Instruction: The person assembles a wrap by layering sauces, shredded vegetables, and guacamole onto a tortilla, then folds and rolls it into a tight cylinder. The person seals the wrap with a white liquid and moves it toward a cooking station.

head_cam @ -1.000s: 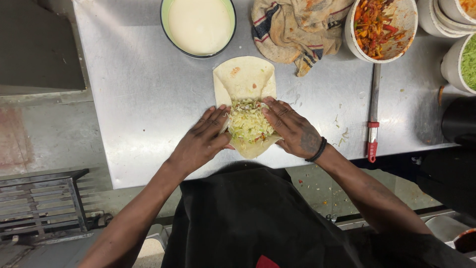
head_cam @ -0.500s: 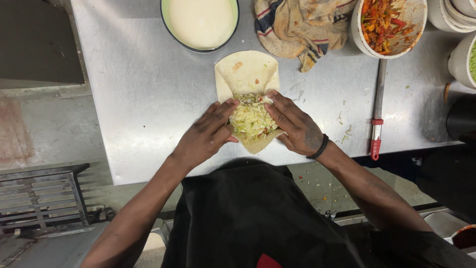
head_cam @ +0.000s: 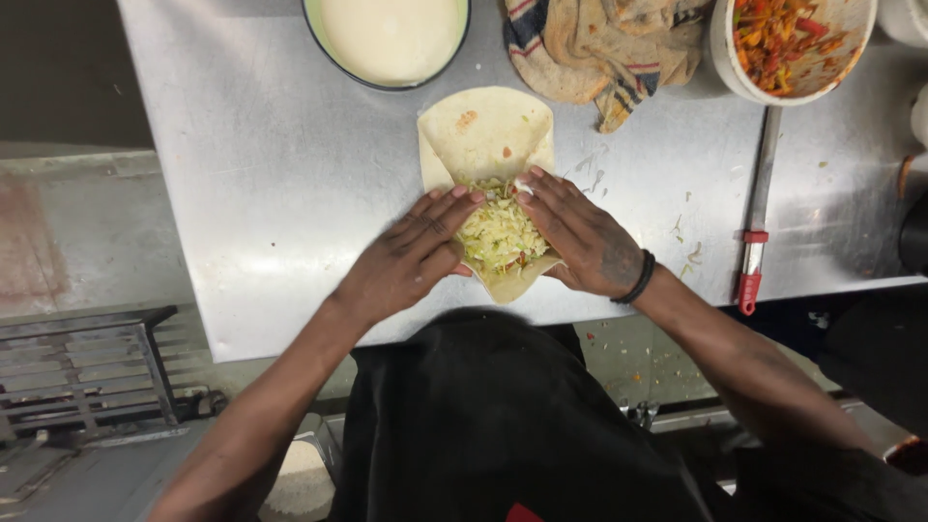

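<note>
1. The round pale flour tortilla (head_cam: 483, 130) lies flat on the brushed steel bench (head_cam: 280, 174), near its front edge.
2. The left hand (head_cam: 411, 259) and right hand (head_cam: 578, 237) rest flat with fingers spread, each pressing a side flap inward beside the shredded cabbage filling (head_cam: 498, 235).
3. Judged soft, light, and tear-prone; best held at the folded edges.
4. A cream sauce bowl (head_cam: 391, 39) and a striped cloth (head_cam: 599, 43) sit behind.
</note>
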Motion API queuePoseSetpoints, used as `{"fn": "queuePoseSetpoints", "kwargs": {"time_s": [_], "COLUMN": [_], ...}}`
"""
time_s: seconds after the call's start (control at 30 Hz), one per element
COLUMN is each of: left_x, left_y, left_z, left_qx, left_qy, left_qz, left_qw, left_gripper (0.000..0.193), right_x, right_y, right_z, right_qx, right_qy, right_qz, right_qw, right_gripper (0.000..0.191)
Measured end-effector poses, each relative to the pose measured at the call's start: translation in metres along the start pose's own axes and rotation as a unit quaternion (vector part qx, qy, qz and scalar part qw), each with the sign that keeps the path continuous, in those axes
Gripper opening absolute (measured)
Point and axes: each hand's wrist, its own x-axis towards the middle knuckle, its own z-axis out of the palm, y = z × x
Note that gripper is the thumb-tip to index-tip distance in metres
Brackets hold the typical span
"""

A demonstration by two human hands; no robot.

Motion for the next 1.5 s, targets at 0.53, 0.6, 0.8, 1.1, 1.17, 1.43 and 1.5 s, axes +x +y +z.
{"fn": "queuePoseSetpoints", "kwargs": {"time_s": [0.53,0.6,0.8,1.1,1.17,1.43,1.5], "left_x": [0.010,0.013,0.013,0.019,0.021,0.038,0.040], "left_y": [-0.002,-0.002,-0.002,-0.006,-0.006,-0.002,-0.002], "left_z": [0.007,0.008,0.016,0.037,0.035,0.025,0.022], "left_qx": [-0.118,-0.101,-0.070,-0.096,-0.106,-0.148,-0.165], "left_qy": [-0.028,-0.022,-0.023,0.073,0.077,0.080,0.079], "left_qz": [-0.061,-0.046,-0.054,-0.037,-0.048,-0.064,-0.090], "left_qw": [0.991,0.994,0.996,0.992,0.990,0.984,0.979], "left_gripper": [0.074,0.080,0.077,0.063,0.057,0.051,0.035], "right_x": [0.003,0.003,0.003,0.008,0.009,0.011,0.011], "right_y": [0.006,0.005,0.002,-0.002,-0.001,-0.002,-0.003], "right_z": [0.002,0.002,0.003,-0.001,-0.002,-0.004,-0.005], "right_qx": [0.153,0.164,0.172,0.184,0.185,0.186,0.191], "right_qy": [0.041,0.038,0.038,0.065,0.071,0.077,0.074], "right_qz": [0.031,0.050,0.079,0.104,0.098,0.114,0.128], "right_qw": [0.987,0.984,0.981,0.975,0.975,0.973,0.970], "right_gripper": [0.055,0.053,0.046,0.042,0.045,0.038,0.037]}}
